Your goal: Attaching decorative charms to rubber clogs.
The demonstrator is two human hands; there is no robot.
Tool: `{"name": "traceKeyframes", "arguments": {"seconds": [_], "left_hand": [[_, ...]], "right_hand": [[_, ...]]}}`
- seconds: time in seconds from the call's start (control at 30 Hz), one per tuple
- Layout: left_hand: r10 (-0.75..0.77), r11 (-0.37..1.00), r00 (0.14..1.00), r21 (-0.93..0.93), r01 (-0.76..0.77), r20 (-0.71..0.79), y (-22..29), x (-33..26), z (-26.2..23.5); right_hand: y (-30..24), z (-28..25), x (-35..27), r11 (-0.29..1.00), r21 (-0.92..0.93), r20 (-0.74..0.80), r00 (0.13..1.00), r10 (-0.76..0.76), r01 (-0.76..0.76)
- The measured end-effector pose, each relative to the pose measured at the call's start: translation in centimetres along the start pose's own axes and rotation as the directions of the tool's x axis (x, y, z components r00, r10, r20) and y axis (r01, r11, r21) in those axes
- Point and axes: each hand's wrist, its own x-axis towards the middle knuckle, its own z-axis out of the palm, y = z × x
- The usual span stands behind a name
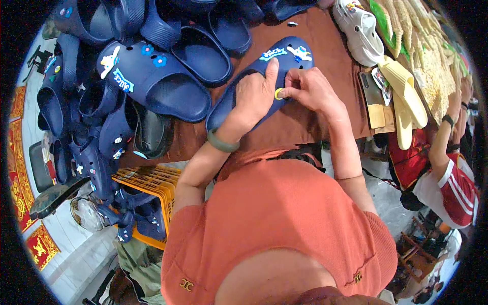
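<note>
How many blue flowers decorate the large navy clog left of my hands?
2 on the navy clog: one flower charm near its upper edge, another lower right; its sides may hide more.

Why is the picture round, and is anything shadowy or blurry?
In the head view, the fisheye lens leaves black corners and bends the red-and-gold panel at left; in that view, light and shade cross the coral top; also there, the right hand looks fairly clear, but lower-right clutter is hard to make out.
</note>
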Motion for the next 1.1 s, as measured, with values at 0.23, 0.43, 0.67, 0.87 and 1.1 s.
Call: {"name": "traceKeyframes", "arguments": {"seconds": [0.23,0.43,0.67,0.87,1.1], "left_hand": [[0.075,0.997,0.977,0.014,-0.079,0.201,-0.9,-1.1,-0.8],[0.056,0.986,0.947,-0.165,-0.004,0.316,-2.4,-1.0,-0.7],[0.208,0.940,0.935,-0.323,-0.110,0.287,-3.0,-1.0,-0.3],[0.480,0.870,0.863,0.038,-0.491,0.156,-2.7,-1.7,-0.4],[0.485,0.872,0.857,-0.026,-0.488,0.174,-2.4,-2.1,-0.9]], "right_hand": [[1.6,0.3,-0.2,0.987,0.159,-0.033,0.999,-0.012,0.017],[2.5,0.1,-0.4,0.949,0.300,-0.018,0.995,-0.097,0.098],[2.1,-0.8,-0.5,0.931,0.233,-0.019,0.958,-0.286,0.282],[2.7,-2.3,1.2,0.961,0.131,0.255,0.929,-0.269,0.242],[2.2,-2.2,2.6,0.952,0.186,0.195,0.941,-0.276,0.241]]}}
